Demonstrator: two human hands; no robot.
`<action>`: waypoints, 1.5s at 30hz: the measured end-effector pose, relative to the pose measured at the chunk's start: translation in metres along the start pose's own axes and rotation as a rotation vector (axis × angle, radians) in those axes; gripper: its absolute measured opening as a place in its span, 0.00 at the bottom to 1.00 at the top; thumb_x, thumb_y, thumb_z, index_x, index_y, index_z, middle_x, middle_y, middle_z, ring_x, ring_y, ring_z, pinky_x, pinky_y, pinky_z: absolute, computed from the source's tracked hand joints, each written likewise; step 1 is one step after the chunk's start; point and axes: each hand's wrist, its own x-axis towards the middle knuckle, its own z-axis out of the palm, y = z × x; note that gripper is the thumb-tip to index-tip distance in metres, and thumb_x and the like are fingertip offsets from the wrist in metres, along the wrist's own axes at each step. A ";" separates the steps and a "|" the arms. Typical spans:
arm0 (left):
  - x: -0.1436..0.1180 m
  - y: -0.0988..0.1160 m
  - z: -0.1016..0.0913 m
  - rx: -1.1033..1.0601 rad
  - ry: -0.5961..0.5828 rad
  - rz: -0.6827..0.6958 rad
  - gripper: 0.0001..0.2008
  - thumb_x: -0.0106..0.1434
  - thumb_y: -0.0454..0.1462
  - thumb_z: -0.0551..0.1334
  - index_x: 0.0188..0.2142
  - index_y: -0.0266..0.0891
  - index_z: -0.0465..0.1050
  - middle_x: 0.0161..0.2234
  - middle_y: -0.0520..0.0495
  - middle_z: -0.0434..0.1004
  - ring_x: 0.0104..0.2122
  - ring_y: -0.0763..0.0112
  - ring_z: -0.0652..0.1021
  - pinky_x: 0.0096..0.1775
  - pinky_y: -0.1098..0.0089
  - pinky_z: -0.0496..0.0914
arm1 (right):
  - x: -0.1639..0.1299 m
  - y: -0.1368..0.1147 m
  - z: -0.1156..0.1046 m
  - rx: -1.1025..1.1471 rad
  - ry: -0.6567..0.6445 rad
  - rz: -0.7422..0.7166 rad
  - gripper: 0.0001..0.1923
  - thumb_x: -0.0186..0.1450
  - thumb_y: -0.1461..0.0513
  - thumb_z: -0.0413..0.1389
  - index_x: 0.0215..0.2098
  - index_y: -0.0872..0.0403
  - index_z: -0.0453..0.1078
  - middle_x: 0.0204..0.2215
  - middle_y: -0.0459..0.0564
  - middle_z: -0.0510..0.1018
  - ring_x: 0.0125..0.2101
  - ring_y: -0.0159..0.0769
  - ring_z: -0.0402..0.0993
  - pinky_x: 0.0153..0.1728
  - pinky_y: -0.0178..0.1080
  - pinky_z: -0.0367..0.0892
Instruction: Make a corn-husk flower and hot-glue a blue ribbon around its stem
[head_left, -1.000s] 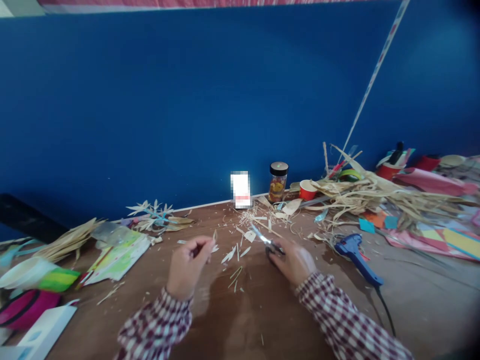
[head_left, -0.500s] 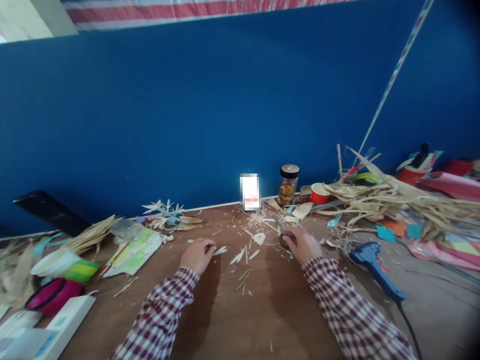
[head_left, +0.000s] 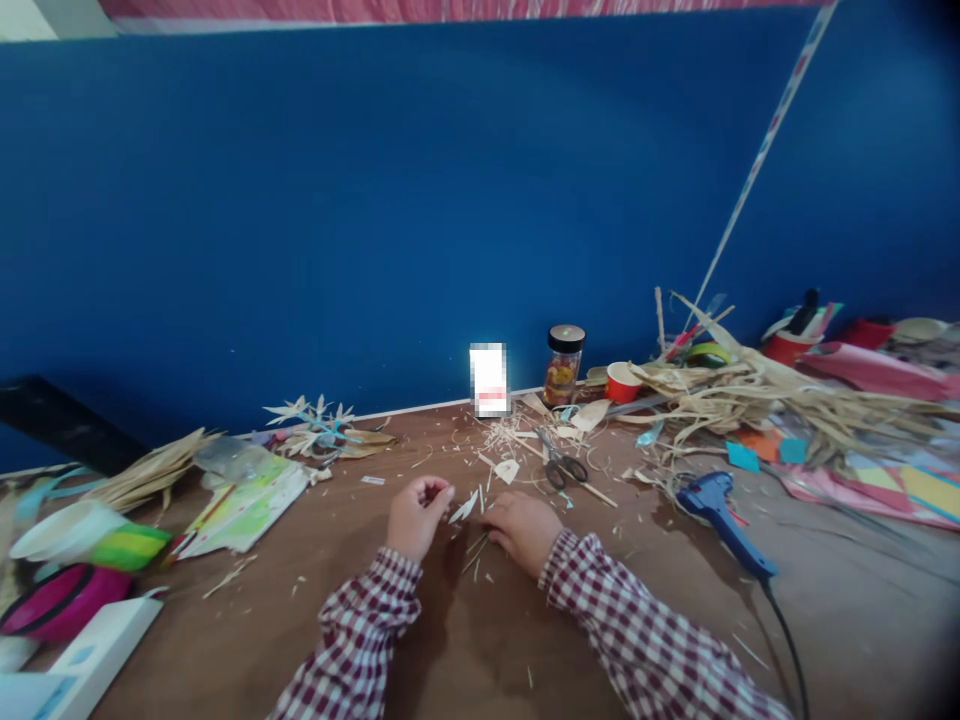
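Note:
My left hand is held just over the brown table, thumb and fingers pinched together; what is between them, if anything, is too small to make out. Beside its fingertips are pale, pointed leaf-shaped pieces. My right hand lies low on the table, palm down, its thumb and fingers a little apart at the edge of those pieces and some thin straw bits. Scissors with dark handles rest on the table beyond my right hand, held by neither hand. A cut cream piece lies nearby.
A blue glue gun with its cable lies at right, near a heap of dried husks. A lidded jar and red paper cup stand at the back. A painted sheet and pink round container are left.
My right hand has let go of the scissors, leaving them on the table, and has moved left to the leaf-shaped pieces. My left hand stays pinched. The view has shifted slightly.

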 end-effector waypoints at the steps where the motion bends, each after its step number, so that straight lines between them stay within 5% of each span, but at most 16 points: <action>1: -0.003 0.001 0.004 -0.019 0.021 0.005 0.15 0.55 0.45 0.54 0.33 0.36 0.69 0.26 0.47 0.75 0.24 0.69 0.75 0.28 0.70 0.68 | 0.002 -0.001 0.002 -0.009 -0.006 0.004 0.07 0.57 0.63 0.54 0.34 0.50 0.71 0.31 0.48 0.73 0.36 0.37 0.67 0.34 0.36 0.62; 7: -0.016 0.002 0.007 -0.016 0.137 0.057 0.14 0.56 0.43 0.53 0.34 0.38 0.72 0.33 0.44 0.76 0.32 0.64 0.75 0.37 0.65 0.67 | 0.000 0.000 0.006 -0.053 0.004 0.022 0.05 0.59 0.63 0.53 0.32 0.52 0.70 0.32 0.48 0.72 0.36 0.36 0.66 0.35 0.35 0.62; 14: -0.033 0.018 0.012 0.013 -0.180 0.365 0.13 0.58 0.40 0.53 0.39 0.46 0.74 0.36 0.47 0.77 0.37 0.65 0.74 0.40 0.69 0.66 | -0.004 0.002 0.005 -0.011 0.113 0.030 0.06 0.62 0.64 0.48 0.33 0.55 0.66 0.33 0.49 0.70 0.35 0.34 0.66 0.36 0.34 0.62; 23: -0.040 0.020 0.019 0.041 -0.190 0.240 0.12 0.58 0.40 0.53 0.31 0.44 0.75 0.28 0.47 0.76 0.29 0.65 0.74 0.31 0.71 0.65 | -0.007 -0.001 0.011 0.153 0.260 0.050 0.07 0.63 0.65 0.45 0.31 0.54 0.64 0.32 0.49 0.69 0.34 0.34 0.64 0.34 0.34 0.60; 28: -0.045 0.028 0.021 -0.108 -0.157 0.149 0.12 0.58 0.40 0.52 0.32 0.41 0.73 0.26 0.49 0.76 0.27 0.68 0.74 0.30 0.72 0.65 | -0.007 -0.001 0.012 0.536 0.397 0.177 0.07 0.63 0.64 0.46 0.33 0.54 0.65 0.29 0.47 0.69 0.30 0.32 0.65 0.32 0.34 0.60; 35: -0.047 0.032 0.021 -0.207 -0.139 0.135 0.11 0.58 0.39 0.54 0.31 0.39 0.74 0.26 0.50 0.76 0.28 0.68 0.74 0.31 0.73 0.65 | -0.004 -0.002 0.017 1.096 0.220 0.303 0.06 0.56 0.60 0.55 0.30 0.56 0.69 0.21 0.43 0.69 0.21 0.26 0.62 0.22 0.29 0.58; 45: -0.047 0.035 0.022 -0.235 -0.164 0.177 0.11 0.59 0.38 0.53 0.30 0.39 0.73 0.26 0.48 0.74 0.28 0.69 0.73 0.31 0.74 0.64 | -0.003 0.002 0.022 1.299 0.222 0.271 0.08 0.53 0.59 0.58 0.28 0.57 0.68 0.23 0.44 0.71 0.24 0.27 0.65 0.27 0.31 0.60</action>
